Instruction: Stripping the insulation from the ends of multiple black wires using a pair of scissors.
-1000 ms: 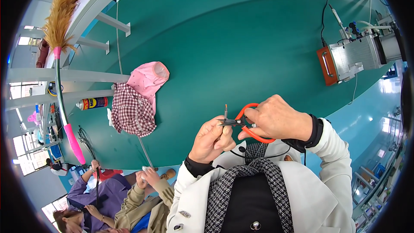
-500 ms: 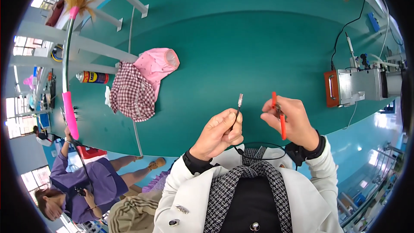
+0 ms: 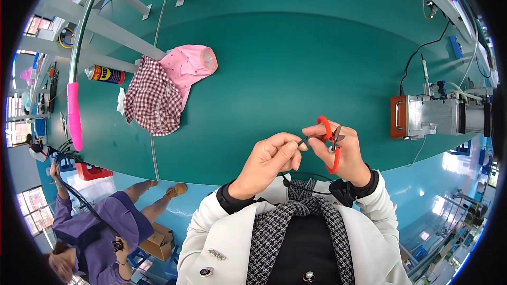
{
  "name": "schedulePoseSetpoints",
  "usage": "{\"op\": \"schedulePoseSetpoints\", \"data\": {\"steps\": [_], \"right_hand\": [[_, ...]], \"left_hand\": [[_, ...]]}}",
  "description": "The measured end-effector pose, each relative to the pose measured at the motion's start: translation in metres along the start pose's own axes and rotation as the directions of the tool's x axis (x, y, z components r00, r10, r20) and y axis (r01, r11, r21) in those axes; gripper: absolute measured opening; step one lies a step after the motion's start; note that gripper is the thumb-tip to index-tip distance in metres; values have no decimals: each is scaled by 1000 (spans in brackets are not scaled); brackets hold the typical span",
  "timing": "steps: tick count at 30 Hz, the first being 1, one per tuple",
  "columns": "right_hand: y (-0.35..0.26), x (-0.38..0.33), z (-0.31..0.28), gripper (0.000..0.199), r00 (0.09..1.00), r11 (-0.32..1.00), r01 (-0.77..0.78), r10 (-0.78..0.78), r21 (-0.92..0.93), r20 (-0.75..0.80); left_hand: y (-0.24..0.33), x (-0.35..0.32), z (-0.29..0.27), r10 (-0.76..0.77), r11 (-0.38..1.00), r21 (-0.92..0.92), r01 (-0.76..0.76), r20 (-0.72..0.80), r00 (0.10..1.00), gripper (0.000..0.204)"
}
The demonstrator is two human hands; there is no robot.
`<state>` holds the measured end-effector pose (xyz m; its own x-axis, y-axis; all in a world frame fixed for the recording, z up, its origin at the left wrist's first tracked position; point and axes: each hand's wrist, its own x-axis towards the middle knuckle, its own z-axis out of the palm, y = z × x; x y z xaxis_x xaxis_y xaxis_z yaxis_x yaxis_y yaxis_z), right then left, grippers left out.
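Note:
Above the near edge of the green table, my left hand [image 3: 268, 164] is closed in a pinch around a thin black cable [image 3: 303, 141]. My right hand [image 3: 353, 161] meets it, its thumb and forefinger at the cable's end, where the metal tip is hidden by the fingers. Small red-handled scissors [image 3: 337, 160] hang in that same right hand, looped over the fingers with the short blades pointing away from the cable. The rest of the cable curves down in front of my white jacket.
Left of my hands lie a checkered cloth [image 3: 153, 97], a pink cloth [image 3: 185, 66] and a spray can [image 3: 105, 74]. A pink-handled broom [image 3: 74, 116] stretches along the left. To the right sits a metal fixture [image 3: 438, 116] with an orange end. Another person in purple [image 3: 105, 221] holds black cables.
My hands have come together; the right fingers have closed on the cable's end, whose metal tip showed before. The scissors have turned in the right hand. The other person has shifted lower left.

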<state>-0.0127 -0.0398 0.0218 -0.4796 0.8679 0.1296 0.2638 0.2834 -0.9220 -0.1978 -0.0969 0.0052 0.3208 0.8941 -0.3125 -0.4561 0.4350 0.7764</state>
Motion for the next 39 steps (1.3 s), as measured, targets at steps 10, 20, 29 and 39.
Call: {"op": "schedulePoseSetpoints", "data": {"steps": [10, 20, 29, 39], "right_hand": [[-1, 7, 2, 21, 946, 888, 281, -320, -364, -50], [0, 14, 4, 28, 912, 840, 405, -398, -361, 97], [-8, 3, 5, 28, 830, 631, 536, -514, -560, 216], [-10, 13, 11, 19, 951, 851, 282, -310, -443, 11]], "left_hand": [[2, -1, 13, 234, 883, 446, -150, -138, 962, 14], [3, -6, 13, 521, 580, 753, -309, -52, 852, 9], [-14, 2, 16, 719, 386, 804, -452, 45, 694, 7], [6, -3, 23, 516, 735, 584, -345, -150, 843, 5]]}}
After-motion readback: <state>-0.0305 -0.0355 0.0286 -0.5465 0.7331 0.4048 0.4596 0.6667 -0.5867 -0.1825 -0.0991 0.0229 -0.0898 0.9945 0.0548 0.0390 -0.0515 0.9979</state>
